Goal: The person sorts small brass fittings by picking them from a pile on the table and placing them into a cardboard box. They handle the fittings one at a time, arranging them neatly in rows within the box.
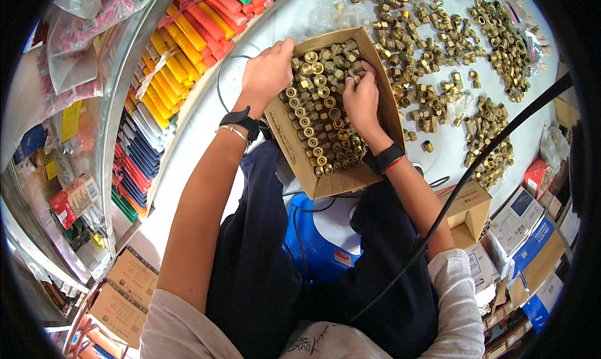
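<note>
A cardboard box, tilted in the view, stands in front of me, holding rows of brass pipe fittings. The rows along its left side and near end stand neatly, many with round openings up; those at the far end lie less evenly. At the box's upper left rim, my left hand grips the cardboard edge with curled fingers. My right hand is inside the box at the right, thumb and fingers touching fittings near the upper right; whether it grips one is hidden by the fingers.
Loose brass fittings lie in piles on the white floor to the right. Bundled coloured tubes fill a shelf at the left. A black cable crosses the right side. Cartons stand at lower right, a blue plastic stool beneath me.
</note>
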{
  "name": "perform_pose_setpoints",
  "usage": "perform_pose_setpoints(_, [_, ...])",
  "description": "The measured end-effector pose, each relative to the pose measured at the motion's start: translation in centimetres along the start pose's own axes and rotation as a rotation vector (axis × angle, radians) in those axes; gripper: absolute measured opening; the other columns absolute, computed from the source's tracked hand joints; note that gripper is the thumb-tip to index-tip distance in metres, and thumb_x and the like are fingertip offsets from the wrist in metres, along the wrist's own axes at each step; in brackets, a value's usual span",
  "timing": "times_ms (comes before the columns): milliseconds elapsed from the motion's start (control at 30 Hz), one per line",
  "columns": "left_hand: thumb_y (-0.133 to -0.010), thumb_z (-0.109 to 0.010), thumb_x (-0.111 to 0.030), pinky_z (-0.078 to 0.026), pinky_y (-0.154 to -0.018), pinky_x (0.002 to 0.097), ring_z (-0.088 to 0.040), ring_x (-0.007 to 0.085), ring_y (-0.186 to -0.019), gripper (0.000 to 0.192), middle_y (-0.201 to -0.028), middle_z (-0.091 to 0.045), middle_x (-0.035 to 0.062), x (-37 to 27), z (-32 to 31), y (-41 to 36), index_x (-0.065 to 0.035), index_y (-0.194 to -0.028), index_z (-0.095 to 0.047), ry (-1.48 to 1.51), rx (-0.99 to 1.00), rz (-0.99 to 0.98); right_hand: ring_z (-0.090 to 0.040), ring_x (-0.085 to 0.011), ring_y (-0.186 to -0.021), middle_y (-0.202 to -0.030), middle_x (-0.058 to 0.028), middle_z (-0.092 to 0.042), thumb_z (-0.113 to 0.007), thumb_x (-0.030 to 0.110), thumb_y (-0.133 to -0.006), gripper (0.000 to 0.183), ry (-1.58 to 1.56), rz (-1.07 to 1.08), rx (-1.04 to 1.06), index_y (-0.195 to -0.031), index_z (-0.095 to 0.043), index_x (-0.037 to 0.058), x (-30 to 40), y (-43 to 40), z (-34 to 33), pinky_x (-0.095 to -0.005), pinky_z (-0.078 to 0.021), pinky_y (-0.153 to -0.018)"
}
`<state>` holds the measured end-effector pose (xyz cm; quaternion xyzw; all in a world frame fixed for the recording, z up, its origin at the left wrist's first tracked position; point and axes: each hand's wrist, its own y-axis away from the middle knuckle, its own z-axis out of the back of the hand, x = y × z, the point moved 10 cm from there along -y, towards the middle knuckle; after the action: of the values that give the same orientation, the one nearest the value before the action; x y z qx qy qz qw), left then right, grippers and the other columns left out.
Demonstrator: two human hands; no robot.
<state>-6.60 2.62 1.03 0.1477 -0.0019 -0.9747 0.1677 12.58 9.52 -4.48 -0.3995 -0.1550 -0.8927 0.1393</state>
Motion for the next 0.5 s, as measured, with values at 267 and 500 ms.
perform_pose_setpoints(267, [-0.092, -0.052, -0.011, -0.053, -0.068, 0.0464, -0.065, 0.0343, -0.084, 0.012, -0.096, -0.065, 0.0111, -0.3, 0.4, 0.1, -0.0092, -0.103, -0.047, 0.028, -0.024, -0.013, -0.060, -0.0448, -0.087, -0.101, -0.0261, -0.059, -0.058, 0.009, -0.092, 0.043, 0.080, 0.042, 0.040, -0.129, -0.041, -0.0036, 0.2, 0.1, -0.1, -0.0497, -0.0479, -0.075])
perform_pose_setpoints(500, [-0.092, -0.053, -0.012, -0.053, -0.068, 0.0463, -0.065, 0.0341, -0.084, 0.012, -0.097, -0.065, 0.0105, -0.2, 0.3, 0.0, -0.0089, -0.102, -0.046, 0.000, 0.002, -0.001, -0.061, -0.0448, -0.085, -0.099, -0.0258, -0.059, -0.058, 0.008, -0.092, 0.042, 0.057, 0.060, -0.041, -0.129, -0.041, -0.0023, 0.9, 0.1, 0.2, -0.0494, -0.0485, -0.075])
